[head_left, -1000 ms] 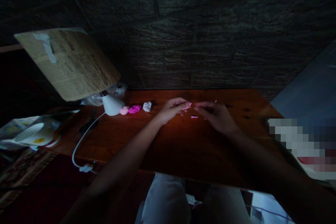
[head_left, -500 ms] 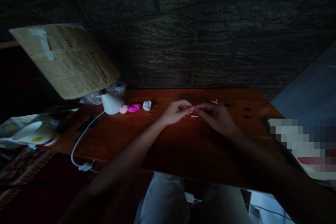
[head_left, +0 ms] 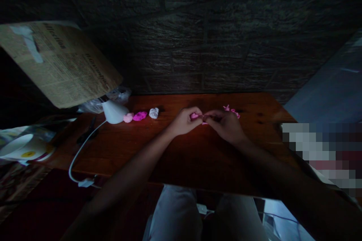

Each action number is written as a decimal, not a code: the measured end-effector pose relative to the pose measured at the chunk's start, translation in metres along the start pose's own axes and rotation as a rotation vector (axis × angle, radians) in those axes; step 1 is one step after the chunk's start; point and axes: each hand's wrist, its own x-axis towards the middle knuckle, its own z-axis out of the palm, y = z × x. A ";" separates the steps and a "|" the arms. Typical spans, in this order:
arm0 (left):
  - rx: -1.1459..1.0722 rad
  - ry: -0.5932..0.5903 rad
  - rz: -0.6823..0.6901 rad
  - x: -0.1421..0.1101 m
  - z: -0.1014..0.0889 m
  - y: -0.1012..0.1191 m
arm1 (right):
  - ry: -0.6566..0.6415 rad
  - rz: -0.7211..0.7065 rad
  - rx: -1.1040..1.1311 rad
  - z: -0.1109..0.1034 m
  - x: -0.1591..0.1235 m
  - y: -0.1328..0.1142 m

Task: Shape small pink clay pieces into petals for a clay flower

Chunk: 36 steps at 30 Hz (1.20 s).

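My left hand (head_left: 183,121) is closed around a lump of pink modelling clay (head_left: 194,116), part of which shows between thumb and curled fingers. Thumb and fingers of my right hand (head_left: 228,126) are pinched together and meet the left fingertips at the clay; how much they grip is partly hidden. A small pink strip (head_left: 204,123) lies on the table just below the fingertips. Beyond the right hand rest several small shaped pink clay pieces (head_left: 233,111). Left of the hands sit a white lump (head_left: 154,113), a magenta lump (head_left: 140,116) and a pale pink lump (head_left: 128,117).
A white lamp base (head_left: 114,112) with a newsprint-patterned shade (head_left: 65,64) stands on the wooden table (head_left: 181,158). Its cable (head_left: 76,158) hangs over the front edge. Dark scissors-like tool (head_left: 87,131) and a white cup (head_left: 21,147) are at left. A stone-patterned wall (head_left: 186,37) rises behind.
The view has shifted slightly, so things appear further left. Pink clay now shows inside my left hand, and more small pink pieces are uncovered beyond my right hand. Both hands still meet at the fingertips.
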 end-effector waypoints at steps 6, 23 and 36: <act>0.018 0.025 0.033 0.000 -0.006 -0.004 | 0.011 0.054 0.109 -0.005 0.002 0.002; 0.692 -0.015 -0.337 0.000 -0.037 -0.023 | -0.217 0.343 0.390 -0.006 0.002 -0.013; 0.836 0.000 -0.394 0.000 -0.034 -0.017 | -0.134 0.437 0.541 -0.006 0.003 -0.012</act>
